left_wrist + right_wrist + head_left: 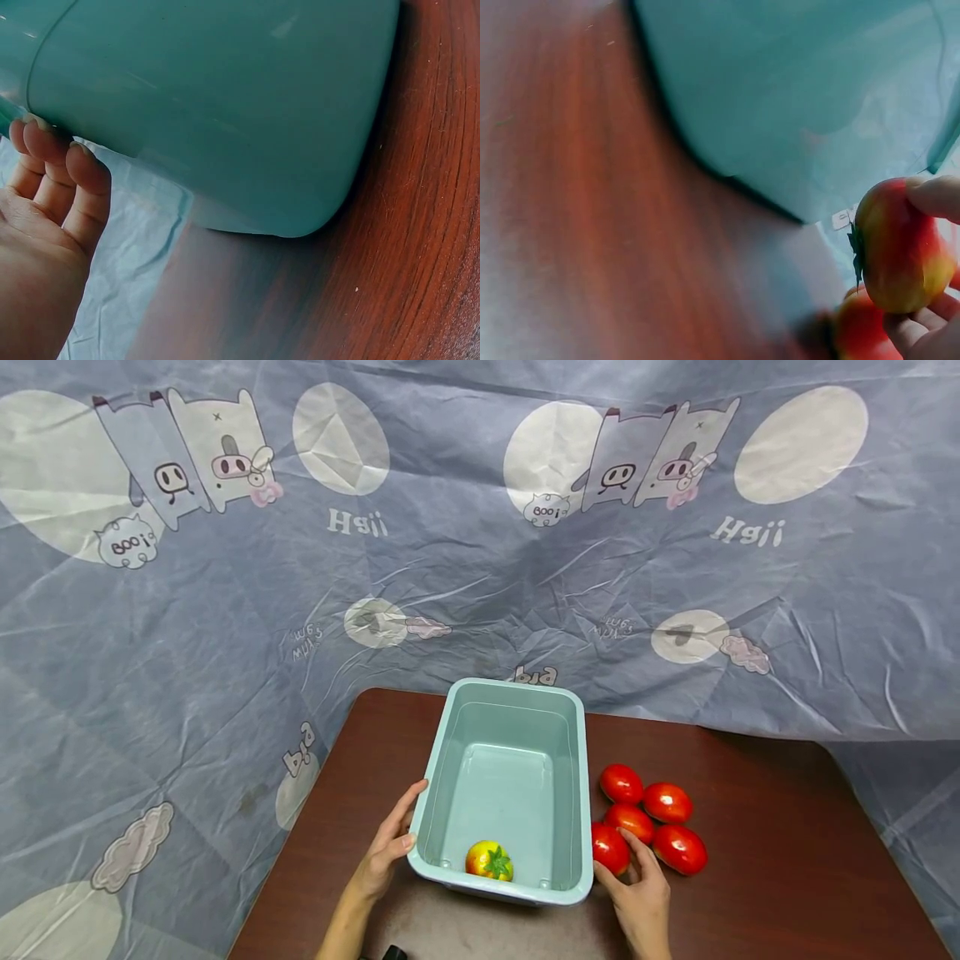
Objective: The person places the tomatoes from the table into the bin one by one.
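Head view: the gripped tomato [609,847] sits just outside the right wall of the bin [585,810]

Your right hand [641,893] pinches that tomato between thumb and fingers, beside the bin's near right corner. The bin lies immediately to the left of this grip, with its wall between the fruit and the hollow. Judge any leftward move by that wall: the rim needs clearing first.

From the right wrist, the fruit looks somewhat longer from the thumb side toward the finger side, and its green leaf cap [857,255] faces the table [772,827]. The rim hides part of the fruit from above, so take that axis as a fair guess. You cannot tell whether it is lifted clear.

Your left hand [382,856] grips the opposite rim, thumb on top and fingers beneath, so the right is the nearer hand to every loose fruit. Four other tomatoes [667,802] lie beyond and to the right of your pinch. One yellow-red tomato [489,858] rests inside, at the near end, leaf cap showing.
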The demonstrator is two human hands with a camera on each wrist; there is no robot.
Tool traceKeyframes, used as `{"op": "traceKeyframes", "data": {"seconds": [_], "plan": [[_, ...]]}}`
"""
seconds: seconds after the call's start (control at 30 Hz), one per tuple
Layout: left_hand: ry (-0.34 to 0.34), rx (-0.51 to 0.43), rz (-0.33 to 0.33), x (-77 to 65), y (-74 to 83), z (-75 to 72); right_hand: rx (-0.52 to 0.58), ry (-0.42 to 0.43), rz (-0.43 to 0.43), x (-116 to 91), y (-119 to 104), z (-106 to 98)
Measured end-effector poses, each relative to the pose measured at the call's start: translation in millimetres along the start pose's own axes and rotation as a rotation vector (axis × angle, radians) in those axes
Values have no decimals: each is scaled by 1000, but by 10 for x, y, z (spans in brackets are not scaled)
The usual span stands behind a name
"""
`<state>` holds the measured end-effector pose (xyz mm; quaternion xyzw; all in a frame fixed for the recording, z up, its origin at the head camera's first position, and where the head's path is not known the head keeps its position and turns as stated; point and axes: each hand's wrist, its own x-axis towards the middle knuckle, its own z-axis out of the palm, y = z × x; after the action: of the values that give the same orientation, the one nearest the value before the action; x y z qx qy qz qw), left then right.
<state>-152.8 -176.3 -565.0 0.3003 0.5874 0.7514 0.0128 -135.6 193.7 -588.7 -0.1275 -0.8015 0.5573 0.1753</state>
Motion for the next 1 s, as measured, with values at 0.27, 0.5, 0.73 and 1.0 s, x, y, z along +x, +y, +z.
{"op": "traceKeyframes", "data": {"seconds": [0.27,0.5,0.73,1.0], "plan": [[-18,-17,0,5,6,4,6,45,-13,9,-245,-81],[-1,15,-4,-4,1,-2,5,36,13,44,-432,-158],[15,31,-15,-28,-9,-10,31,48,8,55,-549,-198],[12,20,-17,-25,-16,-15,120,84,-48,64,-701,-222]]}}
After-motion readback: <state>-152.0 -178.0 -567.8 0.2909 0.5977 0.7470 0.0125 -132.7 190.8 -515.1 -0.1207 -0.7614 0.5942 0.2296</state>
